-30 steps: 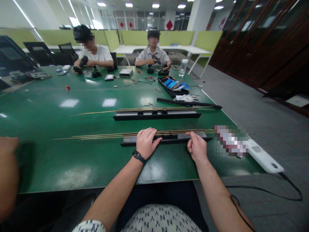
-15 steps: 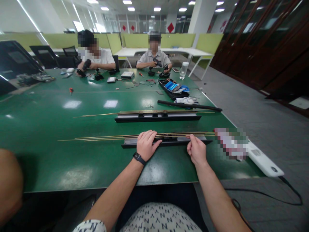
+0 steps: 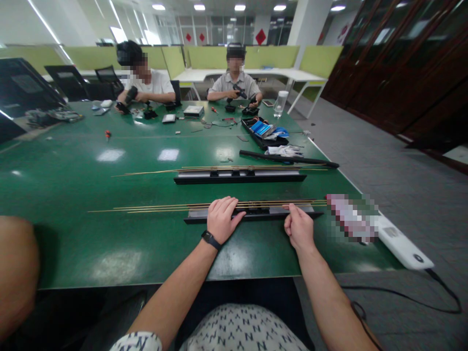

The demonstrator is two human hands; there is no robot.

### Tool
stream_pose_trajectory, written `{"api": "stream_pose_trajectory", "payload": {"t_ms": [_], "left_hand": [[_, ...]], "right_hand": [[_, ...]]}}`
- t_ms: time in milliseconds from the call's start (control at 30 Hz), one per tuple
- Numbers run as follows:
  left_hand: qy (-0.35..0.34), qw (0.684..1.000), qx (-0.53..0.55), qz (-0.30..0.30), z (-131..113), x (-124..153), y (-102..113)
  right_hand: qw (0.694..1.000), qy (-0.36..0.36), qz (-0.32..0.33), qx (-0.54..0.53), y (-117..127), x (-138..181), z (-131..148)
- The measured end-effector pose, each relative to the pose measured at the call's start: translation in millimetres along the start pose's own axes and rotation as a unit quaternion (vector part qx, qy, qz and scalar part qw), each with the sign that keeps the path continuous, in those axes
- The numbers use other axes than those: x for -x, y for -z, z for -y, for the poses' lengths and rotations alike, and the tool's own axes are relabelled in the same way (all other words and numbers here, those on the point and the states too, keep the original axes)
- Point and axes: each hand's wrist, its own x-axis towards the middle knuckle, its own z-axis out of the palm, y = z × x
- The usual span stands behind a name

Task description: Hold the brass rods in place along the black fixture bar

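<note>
Several thin brass-coloured rods [image 3: 157, 209] run left to right over a long black-edged metal strip [image 3: 199, 219] on the green table. My left hand [image 3: 221, 214] lies across the rods and the strip, its fingers together and stretched out, the thumb spread away. Part of the strip is hidden beneath it. At the right part of the strip, my right hand [image 3: 299, 225] is closed, with thumb and index finger at the rods. Whatever sits between those fingertips is too small to make out. Farther back lies a second similar strip [image 3: 237, 179] with rods along it.
Behind the second strip are a black tube [image 3: 288, 159], white gloves [image 3: 283, 151] and a black tray [image 3: 256, 137] holding blue items. A white power device [image 3: 404, 243] with a cable lies at the right edge. Two people sit across the table; someone's arm [image 3: 16, 273] is at left.
The camera view has tilted very slightly. Both hands, the rods and the strips keep nearly the same places.
</note>
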Motion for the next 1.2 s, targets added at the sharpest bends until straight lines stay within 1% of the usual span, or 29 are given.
{"api": "stream_pose_trajectory", "payload": {"t_ms": [867,1200], "left_hand": [[0.019,1.000,0.004,0.019,-0.2,1.6,-1.4],[0.026,0.999,0.007,0.027,-2.0,-0.3,0.7]], "right_hand": [[1.000,-0.018,-0.017,0.012,-1.6,2.2,4.2],[0.999,-0.024,-0.022,0.017,0.2,3.3,1.7]]}}
